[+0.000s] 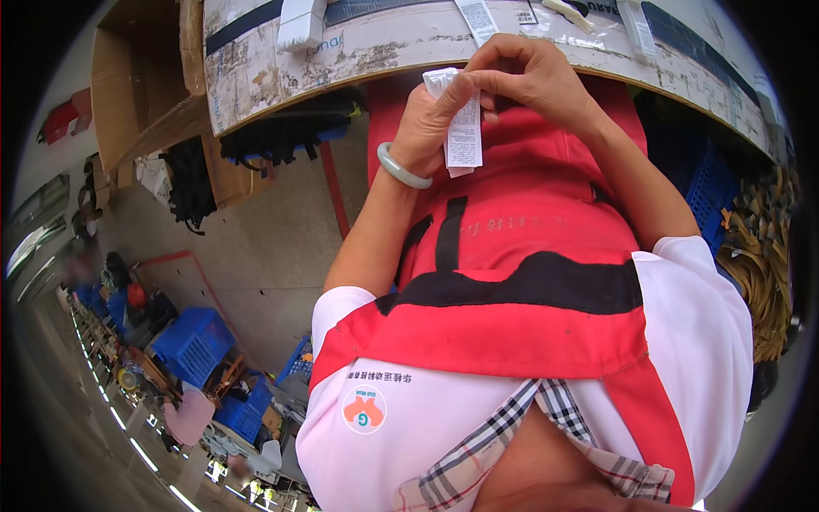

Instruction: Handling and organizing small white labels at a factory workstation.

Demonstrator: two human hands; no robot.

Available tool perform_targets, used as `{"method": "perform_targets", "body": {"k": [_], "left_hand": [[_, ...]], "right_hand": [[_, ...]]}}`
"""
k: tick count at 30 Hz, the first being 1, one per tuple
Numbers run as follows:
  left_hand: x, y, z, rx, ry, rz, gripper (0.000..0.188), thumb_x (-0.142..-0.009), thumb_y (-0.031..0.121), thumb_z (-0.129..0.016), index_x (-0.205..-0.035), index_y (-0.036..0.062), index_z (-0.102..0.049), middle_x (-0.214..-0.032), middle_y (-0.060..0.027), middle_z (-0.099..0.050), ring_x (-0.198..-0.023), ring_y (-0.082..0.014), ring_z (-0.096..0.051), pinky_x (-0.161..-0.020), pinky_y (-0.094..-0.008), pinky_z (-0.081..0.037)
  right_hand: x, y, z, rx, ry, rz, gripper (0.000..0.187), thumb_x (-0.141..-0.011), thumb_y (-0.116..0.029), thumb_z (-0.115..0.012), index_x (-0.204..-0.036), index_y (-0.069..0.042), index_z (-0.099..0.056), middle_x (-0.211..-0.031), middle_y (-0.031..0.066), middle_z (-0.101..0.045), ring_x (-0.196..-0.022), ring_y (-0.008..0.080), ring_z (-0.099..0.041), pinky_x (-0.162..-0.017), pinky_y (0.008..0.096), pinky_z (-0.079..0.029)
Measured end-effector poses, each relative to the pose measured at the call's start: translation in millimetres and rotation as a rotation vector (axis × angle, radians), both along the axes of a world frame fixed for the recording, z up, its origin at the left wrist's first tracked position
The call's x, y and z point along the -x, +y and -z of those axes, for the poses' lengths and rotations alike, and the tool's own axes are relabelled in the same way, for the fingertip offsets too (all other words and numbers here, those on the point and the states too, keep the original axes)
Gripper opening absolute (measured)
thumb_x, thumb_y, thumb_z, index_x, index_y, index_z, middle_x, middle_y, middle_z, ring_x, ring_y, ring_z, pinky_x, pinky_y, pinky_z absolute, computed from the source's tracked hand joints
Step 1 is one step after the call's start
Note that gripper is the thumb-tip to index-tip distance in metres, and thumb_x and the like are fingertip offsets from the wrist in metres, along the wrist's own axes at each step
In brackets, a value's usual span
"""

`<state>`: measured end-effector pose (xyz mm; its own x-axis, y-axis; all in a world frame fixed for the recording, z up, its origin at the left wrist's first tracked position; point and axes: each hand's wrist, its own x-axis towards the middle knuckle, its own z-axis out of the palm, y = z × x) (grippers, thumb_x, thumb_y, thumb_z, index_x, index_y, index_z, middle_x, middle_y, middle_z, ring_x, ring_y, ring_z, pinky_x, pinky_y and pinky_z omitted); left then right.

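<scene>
My left hand [429,124] is closed around a small stack of white printed labels [464,141], which hangs down below the thumb in front of my red apron [520,213]. The labels look like long narrow strips covered in fine print. Close beside it, my right hand [537,81] is closed in a pinch, thumb and forefinger meeting by the left thumb at the top of the stack. Whatever lies between those fingertips is too small to tell. Both hands are just in front of the worktable's near edge.
On the scuffed, paper-covered worktable [375,64] lie a white bundle [301,24], a printed strip [478,19], a cream-coloured piece [569,14] and another white stack [636,32]. An open cardboard box [136,94] stands at the left. Blue crates [194,346] and a person in pink [191,416] are farther off.
</scene>
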<state>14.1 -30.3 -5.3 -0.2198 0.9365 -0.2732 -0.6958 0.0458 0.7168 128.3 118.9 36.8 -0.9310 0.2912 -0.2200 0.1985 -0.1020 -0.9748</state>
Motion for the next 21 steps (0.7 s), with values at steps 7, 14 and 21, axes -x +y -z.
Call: {"method": "perform_targets", "body": {"k": [7, 14, 21], "left_hand": [[-1.8, -1.7, 2.3, 0.043, -0.129, -0.048, 0.016, -0.092, 0.014, -0.066, -0.099, 0.0004, -0.062, -0.082, -0.0067, -0.063, -0.070, -0.0159, -0.064, -0.058, -0.0276, -0.054], [-7.8, -2.3, 1.1, 0.159, -0.043, -0.129, 0.011, -0.093, 0.012, -0.063, -0.098, 0.0020, -0.061, -0.078, -0.0046, -0.061, -0.061, -0.0131, -0.059, -0.048, -0.0244, -0.046], [-11.4, -13.2, -1.3, 0.128, -0.106, 0.017, 0.008, -0.089, 0.005, -0.064, -0.095, 0.0007, -0.061, -0.068, -0.0012, -0.054, -0.051, -0.0060, -0.043, -0.044, -0.0226, -0.035]], "right_hand": [[-5.2, 5.2, 12.5, -0.096, 0.086, -0.049, 0.024, -0.095, -0.015, -0.062, -0.114, -0.001, -0.063, -0.094, 0.0059, -0.065, -0.078, 0.0111, -0.063, -0.072, 0.0227, -0.052], [-15.0, -30.3, 5.3, -0.832, 0.152, -0.136, 0.052, -0.089, -0.028, -0.066, -0.135, -0.011, -0.051, -0.128, 0.0172, -0.052, -0.107, 0.0375, -0.055, -0.095, 0.0410, -0.045], [-15.3, -10.0, -1.9, -0.435, 0.033, -0.159, 0.050, -0.088, -0.014, -0.068, -0.135, -0.008, -0.053, -0.120, 0.0084, -0.055, -0.108, 0.0194, -0.056, -0.094, 0.0314, -0.046]]}}
